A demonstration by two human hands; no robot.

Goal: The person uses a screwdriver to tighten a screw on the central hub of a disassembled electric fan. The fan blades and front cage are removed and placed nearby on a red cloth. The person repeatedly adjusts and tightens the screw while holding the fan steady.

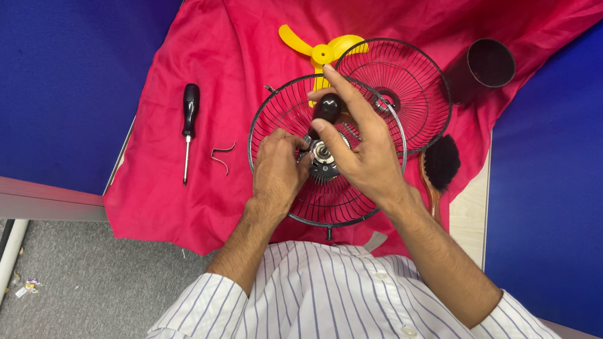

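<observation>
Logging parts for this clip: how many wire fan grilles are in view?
2. One wire grille lies under both hands at the cloth's centre; the second grille sits behind it, overlapping its far right edge, beside the yellow fan blade. None seems hidden.

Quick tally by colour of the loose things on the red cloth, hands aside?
Black: 5 – rear wire guard, front wire guard, screwdriver, cylinder, brush
Yellow: 1 – fan blade
Metal: 1 – bent clip
Total: 7
The left hand and right hand work at the rear guard's hub.
</observation>
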